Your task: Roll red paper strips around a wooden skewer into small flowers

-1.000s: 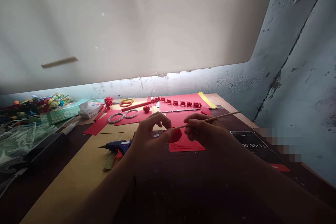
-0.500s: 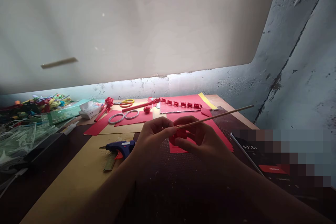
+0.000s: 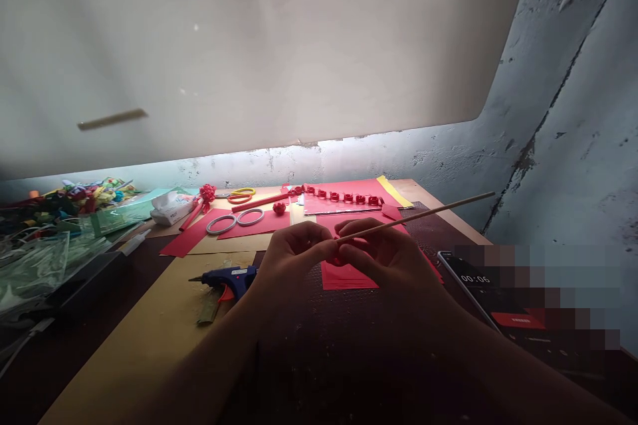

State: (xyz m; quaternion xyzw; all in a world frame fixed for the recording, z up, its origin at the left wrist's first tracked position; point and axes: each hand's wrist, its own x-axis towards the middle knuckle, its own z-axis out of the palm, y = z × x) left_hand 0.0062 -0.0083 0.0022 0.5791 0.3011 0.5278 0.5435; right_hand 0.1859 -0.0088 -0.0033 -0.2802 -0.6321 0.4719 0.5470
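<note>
Near the middle of the view, my left hand (image 3: 302, 252) pinches a small red paper piece (image 3: 339, 256) from the left. My right hand (image 3: 381, 252) is closed around its other side, with a thin wooden stick (image 3: 423, 216) between its fingers. The stick slants up to the right, its lower end at the red piece. Fingers hide most of the red piece. Sheets of red paper (image 3: 343, 277) lie beneath and behind the hands.
A blue glue gun (image 3: 234, 279) lies left of my left hand. Behind are scissors (image 3: 240, 196), two grey rings (image 3: 221, 224), a row of red paper roses (image 3: 347, 198) and a tissue pack (image 3: 170, 207). A phone (image 3: 471, 285) stands at the right.
The stick has shifted a little up and to the right. My right fingers have closed in over the red piece, which now shows less.
</note>
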